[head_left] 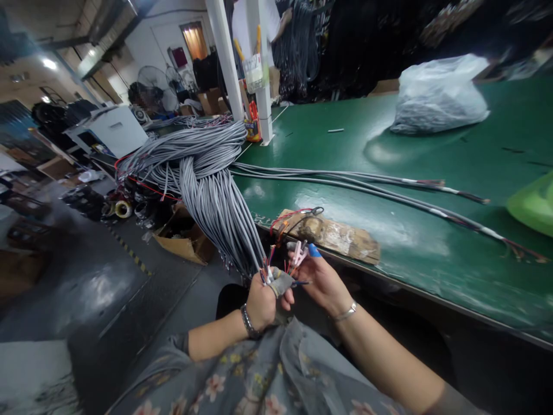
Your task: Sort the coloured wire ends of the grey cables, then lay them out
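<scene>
My left hand (264,297) is closed around the end of a grey cable, with a grey covering on one finger and thin coloured wires (266,271) fanning out above it. Close by on the right, my right hand (326,282) pinches a small pale pink piece (298,253), whose kind I cannot make out. Blue tape (314,251) wraps a fingertip of this hand. A few red and dark wire ends lie between the two hands. Beside the left hand hangs a thick bundle of grey cables (220,207), draped over the table edge.
A worn wooden block (341,239) lies along the front edge of the green table (389,230), with red and black leads at its left. Several stripped cables (345,176) stretch across the tabletop. Farther back stand a filled plastic bag (440,95) and a white post (261,104).
</scene>
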The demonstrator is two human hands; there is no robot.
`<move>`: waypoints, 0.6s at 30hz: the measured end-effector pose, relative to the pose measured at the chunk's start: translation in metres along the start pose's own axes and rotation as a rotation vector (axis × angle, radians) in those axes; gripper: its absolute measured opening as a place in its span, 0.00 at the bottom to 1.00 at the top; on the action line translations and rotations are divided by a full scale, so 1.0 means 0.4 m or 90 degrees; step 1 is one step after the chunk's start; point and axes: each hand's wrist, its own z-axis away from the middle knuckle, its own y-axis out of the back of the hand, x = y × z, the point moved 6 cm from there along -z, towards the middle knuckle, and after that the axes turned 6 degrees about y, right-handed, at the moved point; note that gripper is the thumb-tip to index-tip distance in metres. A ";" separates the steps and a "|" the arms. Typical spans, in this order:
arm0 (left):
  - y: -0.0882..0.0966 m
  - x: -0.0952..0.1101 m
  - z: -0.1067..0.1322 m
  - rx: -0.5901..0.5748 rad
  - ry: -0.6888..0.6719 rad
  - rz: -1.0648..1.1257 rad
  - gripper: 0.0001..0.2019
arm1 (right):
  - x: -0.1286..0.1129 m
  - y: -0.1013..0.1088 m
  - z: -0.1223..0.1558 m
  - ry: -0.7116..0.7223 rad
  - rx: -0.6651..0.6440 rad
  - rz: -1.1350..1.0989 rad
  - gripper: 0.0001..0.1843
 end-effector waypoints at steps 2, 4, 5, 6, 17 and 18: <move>-0.004 0.007 -0.001 0.007 0.007 0.008 0.20 | -0.007 0.007 -0.002 0.053 0.010 0.030 0.21; -0.009 0.010 -0.002 0.004 0.015 0.006 0.21 | -0.009 0.011 -0.002 0.082 0.012 0.045 0.21; -0.011 0.011 -0.003 0.001 0.017 0.004 0.21 | -0.008 0.010 -0.002 0.082 0.010 0.041 0.22; -0.013 0.011 -0.004 -0.001 0.019 0.001 0.21 | -0.005 0.008 -0.002 0.070 0.004 0.032 0.21; -0.021 0.010 -0.012 0.003 0.012 -0.009 0.20 | 0.006 -0.018 -0.009 -0.014 -0.010 -0.080 0.12; -0.019 0.009 -0.013 0.004 0.015 -0.009 0.20 | 0.008 -0.017 -0.009 -0.014 -0.007 -0.082 0.11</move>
